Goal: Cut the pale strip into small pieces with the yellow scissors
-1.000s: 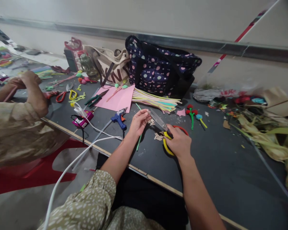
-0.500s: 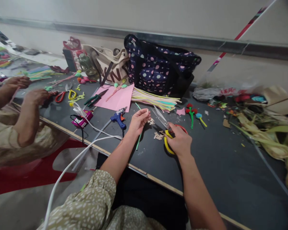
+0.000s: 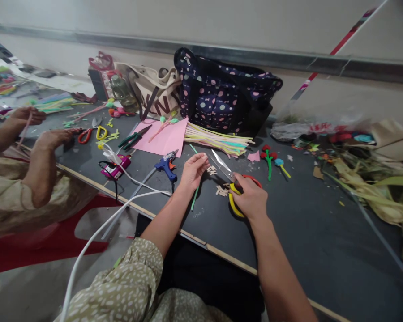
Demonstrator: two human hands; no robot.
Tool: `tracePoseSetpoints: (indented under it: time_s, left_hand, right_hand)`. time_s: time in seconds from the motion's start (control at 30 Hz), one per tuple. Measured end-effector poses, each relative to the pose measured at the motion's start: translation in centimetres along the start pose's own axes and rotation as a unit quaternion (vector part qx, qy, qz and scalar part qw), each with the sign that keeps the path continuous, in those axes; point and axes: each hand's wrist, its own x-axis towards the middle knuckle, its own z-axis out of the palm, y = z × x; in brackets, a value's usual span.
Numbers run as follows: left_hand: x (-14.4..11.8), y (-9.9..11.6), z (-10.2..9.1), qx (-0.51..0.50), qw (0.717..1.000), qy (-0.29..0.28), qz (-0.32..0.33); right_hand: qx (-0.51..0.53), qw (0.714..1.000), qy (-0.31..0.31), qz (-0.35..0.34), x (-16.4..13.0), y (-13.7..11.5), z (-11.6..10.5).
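R hand (image 3: 251,199) clenched thru the yellow-and-red plastic-handled steel scissors (image 3: 233,188), blades parted, over the matte black tabletop (image 3: 322,232). L hand (image 3: 193,170) pinches a small pale strip (image 3: 206,157) w/ fingertips, just beside the blades. Pale cut bits (image 3: 221,191) lie scattered underneath.

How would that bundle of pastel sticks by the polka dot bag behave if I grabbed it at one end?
The bundle of pastel sticks looks thin, long and loose, so it would probably droop and fan apart. Nothing visibly ties it, so strands may slip out. It likely weighs little, given how slender each strand is beside the polka dot bag.
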Motion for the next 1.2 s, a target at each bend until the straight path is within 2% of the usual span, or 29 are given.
tracePoseSetpoints:
  time_s: [0.4, 0.8, 1.07, 1.2]
  left_hand:
    - [-0.11, -0.17, 0.28, 0.013, 1.000, 0.004, 0.010]
    - [-0.29, -0.22, 0.47, 0.012, 1.000, 0.010, 0.009]
    - [-0.37, -0.44, 0.45, 0.006, 1.000, -0.009, 0.013]
    - [-0.28, -0.50, 0.42, 0.004, 1.000, -0.004, 0.014]
  right_hand:
    - [-0.058, 0.998, -0.006, -0.029, -0.14, -0.10, 0.56]
    - [-0.053, 0.998, -0.008, -0.027, -0.09, -0.54, 0.47]
    - [-0.054, 0.998, -0.005, -0.031, -0.16, -0.56, 0.65]
    - [-0.054, 0.998, 0.012, -0.038, -0.20, -0.53, 0.71]
